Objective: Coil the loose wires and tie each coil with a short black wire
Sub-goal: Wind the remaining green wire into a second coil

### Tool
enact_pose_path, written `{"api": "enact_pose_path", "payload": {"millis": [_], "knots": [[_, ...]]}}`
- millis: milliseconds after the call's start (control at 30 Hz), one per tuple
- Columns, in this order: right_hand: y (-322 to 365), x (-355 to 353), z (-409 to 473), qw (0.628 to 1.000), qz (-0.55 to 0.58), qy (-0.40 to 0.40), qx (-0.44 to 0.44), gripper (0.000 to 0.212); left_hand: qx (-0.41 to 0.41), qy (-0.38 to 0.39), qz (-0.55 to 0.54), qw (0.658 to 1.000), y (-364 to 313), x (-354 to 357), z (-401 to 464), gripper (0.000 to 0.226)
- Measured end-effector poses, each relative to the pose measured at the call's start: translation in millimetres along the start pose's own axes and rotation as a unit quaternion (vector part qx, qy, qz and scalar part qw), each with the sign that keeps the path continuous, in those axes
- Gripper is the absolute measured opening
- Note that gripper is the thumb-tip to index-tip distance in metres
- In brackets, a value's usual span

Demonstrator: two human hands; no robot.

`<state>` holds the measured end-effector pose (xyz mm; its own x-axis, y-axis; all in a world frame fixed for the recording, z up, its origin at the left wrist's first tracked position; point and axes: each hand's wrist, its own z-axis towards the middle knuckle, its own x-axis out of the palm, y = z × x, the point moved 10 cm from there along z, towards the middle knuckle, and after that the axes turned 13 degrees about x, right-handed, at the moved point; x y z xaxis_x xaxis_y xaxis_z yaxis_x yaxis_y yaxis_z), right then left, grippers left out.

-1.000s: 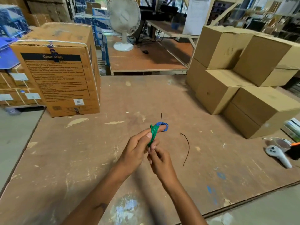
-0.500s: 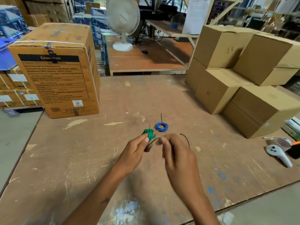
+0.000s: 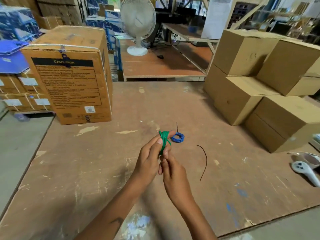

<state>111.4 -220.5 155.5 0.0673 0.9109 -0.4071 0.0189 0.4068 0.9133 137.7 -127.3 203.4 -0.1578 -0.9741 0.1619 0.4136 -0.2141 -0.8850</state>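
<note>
A green wire coil (image 3: 163,139) is wound around the fingers of my left hand (image 3: 149,158), with the thumb pressed on it. My right hand (image 3: 173,172) sits just below and pinches the coil's lower end. A finished blue wire coil (image 3: 178,137) lies on the wooden table (image 3: 86,170) right behind the green one, with a short black wire end (image 3: 177,126) sticking up from it. A loose short black wire (image 3: 203,161) lies curved on the table to the right of my hands.
A tall printed cardboard box (image 3: 72,80) stands at the left rear of the table. Stacked plain cardboard boxes (image 3: 259,87) fill the right rear. A white handheld controller (image 3: 306,170) lies at the right edge. A white fan (image 3: 137,26) stands on a table behind.
My right hand swung out to the right around the coil and has come back under it, laying green wire around my left fingers. The blue coil and loose black wire stayed put.
</note>
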Motion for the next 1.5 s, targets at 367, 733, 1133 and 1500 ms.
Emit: {"api": "enact_pose_path", "payload": {"millis": [367, 733, 1133, 1500], "knots": [[41, -43, -23, 0.911, -0.344, -0.181, -0.140, 0.013, 0.001, 0.059, 0.166, 0.984, 32, -2, -10, 0.027], [31, -74, 11, 0.997, 0.021, -0.062, -0.032, 0.031, -0.078, 0.122, 0.087, 0.986, 27, 7, -23, 0.037], [-6, -44, 0, 0.976, 0.212, 0.021, 0.035, 0.025, -0.069, 0.136, 0.136, 0.979, 28, 1, -30, 0.026], [-28, -77, 21, 0.975, 0.193, -0.094, 0.058, 0.016, -0.024, 0.091, 0.243, 0.965, 52, 15, -23, 0.031]]}}
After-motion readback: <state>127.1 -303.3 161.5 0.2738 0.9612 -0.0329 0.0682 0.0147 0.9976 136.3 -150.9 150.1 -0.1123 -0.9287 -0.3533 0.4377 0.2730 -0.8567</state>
